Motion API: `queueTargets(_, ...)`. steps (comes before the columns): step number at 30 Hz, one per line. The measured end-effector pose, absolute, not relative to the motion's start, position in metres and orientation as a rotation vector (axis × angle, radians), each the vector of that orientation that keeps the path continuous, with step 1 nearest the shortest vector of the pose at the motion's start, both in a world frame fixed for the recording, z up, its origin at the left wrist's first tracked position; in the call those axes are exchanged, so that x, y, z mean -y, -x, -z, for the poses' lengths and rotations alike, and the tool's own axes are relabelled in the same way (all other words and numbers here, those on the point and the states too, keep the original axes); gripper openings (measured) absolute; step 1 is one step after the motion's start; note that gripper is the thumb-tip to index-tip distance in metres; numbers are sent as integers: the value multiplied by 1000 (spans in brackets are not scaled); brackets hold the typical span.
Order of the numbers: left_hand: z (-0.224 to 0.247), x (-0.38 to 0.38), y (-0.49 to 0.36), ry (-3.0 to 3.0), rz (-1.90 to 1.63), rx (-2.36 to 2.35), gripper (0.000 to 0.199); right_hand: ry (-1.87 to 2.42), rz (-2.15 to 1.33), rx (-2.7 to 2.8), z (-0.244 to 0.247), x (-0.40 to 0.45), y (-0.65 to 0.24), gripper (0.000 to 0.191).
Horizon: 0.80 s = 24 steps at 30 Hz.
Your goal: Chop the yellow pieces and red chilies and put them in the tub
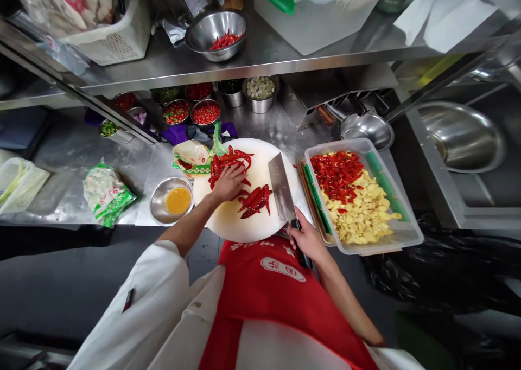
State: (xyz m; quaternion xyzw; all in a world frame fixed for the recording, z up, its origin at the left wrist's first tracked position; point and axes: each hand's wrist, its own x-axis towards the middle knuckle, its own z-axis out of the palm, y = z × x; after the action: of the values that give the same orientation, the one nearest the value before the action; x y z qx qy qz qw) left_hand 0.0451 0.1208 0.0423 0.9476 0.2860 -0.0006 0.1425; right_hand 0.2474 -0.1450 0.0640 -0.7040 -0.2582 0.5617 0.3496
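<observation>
My left hand [228, 182] rests over a pile of whole red chilies [240, 157] at the back left of a round white cutting board [228, 223], its fingers stretched out on top of them. A smaller bunch of red chilies [255, 201] lies nearer the middle of the board. My right hand [306, 235] is closed around the black handle of a cleaver [281, 188], whose wide blade rests over the board's right side. An open green-and-white plastic bag [192, 155] touches the board's back left, with some red chilies showing in it.
Right of the board stands a clear tub [415, 234] holding chopped red chilies and sliced yellowish pieces. On the left are a metal bowl [157, 199] of orange liquid and a plastic bag [106, 193]. Several ingredient bowls line the back, under a steel shelf [171, 69].
</observation>
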Motion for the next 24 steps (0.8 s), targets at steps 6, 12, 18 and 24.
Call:
queueTargets(6, -46, -158, -45, -2839, 214, -1010, 32, 1831, -1449, 688, -68, 144, -246, 80)
queueTargets(12, -56, -160, -29, -2906, 407, -1260, 35, 1766, -1466, 635, -73, 142, -244, 77)
queueTargets(18, -66, -169, -55, -2974, 264, -1141, 34, 1768, -1470, 600, -77, 142, -244, 77)
queueTargets(24, -42, -173, -116, -2868, 87, -887, 37, 1802, -1463, 594, -73, 144, -243, 77)
